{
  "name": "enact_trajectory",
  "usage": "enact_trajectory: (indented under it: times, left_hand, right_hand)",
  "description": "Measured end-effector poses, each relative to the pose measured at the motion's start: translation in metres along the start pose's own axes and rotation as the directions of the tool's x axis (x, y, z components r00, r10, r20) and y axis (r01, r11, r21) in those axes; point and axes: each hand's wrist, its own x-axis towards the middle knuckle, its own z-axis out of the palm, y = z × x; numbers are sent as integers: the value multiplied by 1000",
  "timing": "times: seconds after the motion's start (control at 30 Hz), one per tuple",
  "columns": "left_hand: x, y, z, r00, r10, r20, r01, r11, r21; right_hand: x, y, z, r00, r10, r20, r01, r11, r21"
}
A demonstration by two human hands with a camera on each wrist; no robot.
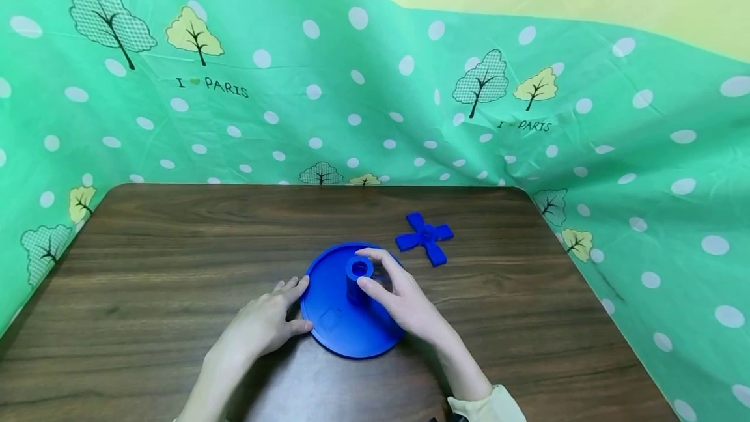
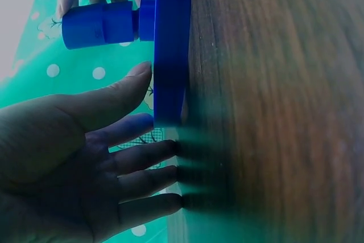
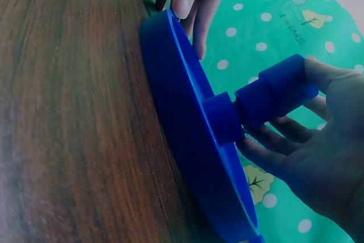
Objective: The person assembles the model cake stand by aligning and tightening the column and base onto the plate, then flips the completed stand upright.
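Note:
A round blue disc (image 1: 325, 295) with a low rim lies flat on the table. Over the short round boss (image 3: 222, 116) at its middle stands a stepped blue hollow cylinder (image 1: 356, 288). My right hand (image 1: 410, 301) holds this cylinder between thumb and fingers. In the right wrist view the cylinder leans a little against the boss, and a narrow gap shows between them. My left hand (image 1: 263, 321) rests at the disc's left rim, thumb and index fingertip against the edge, the fingers fairly straight. The other left fingertips reach down to the table in the left wrist view.
A blue cross-shaped piece (image 1: 426, 234) with flat blades lies on the wooden table (image 1: 193, 246), just beyond the disc to the right. Green dotted cloth (image 1: 351, 83) hangs behind the table and along its sides.

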Motion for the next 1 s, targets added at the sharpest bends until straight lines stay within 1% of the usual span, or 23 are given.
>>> enact_trajectory:
  times: [0.17,0.3,0.4,0.5,0.63,0.73,0.87,1.0]
  left_hand:
    - [1,2,0,1000,-10,8,10,1000,5]
    - [1,3,0,1000,-8,6,8,1000,7]
    - [0,3,1,1000,-7,2,7,1000,4]
    - [0,2,1,1000,-8,1,8,1000,1]
    - [-1,2,1,1000,-8,2,8,1000,-2]
    - [0,1,1,1000,-5,1,5,1000,-2]
    - [0,1,1,1000,-2,0,2,1000,1]
    - [0,2,1,1000,-2,0,2,1000,0]
  right_hand:
    - [-1,-2,2,998,-16,-60,14,999,-37]
    - [-2,-2,1,997,-24,-79,20,998,-51]
    - [-3,-2,-1,998,-31,-63,27,998,-63]
    - [-2,-2,-3,999,-41,-28,39,997,-62]
    - [-2,0,-6,998,-55,26,56,998,-39]
    - [-1,0,-7,997,-60,49,61,998,-25]
    - [-1,2,-7,997,-48,52,49,999,-18]
    - [0,4,-6,999,-48,15,49,998,-38]
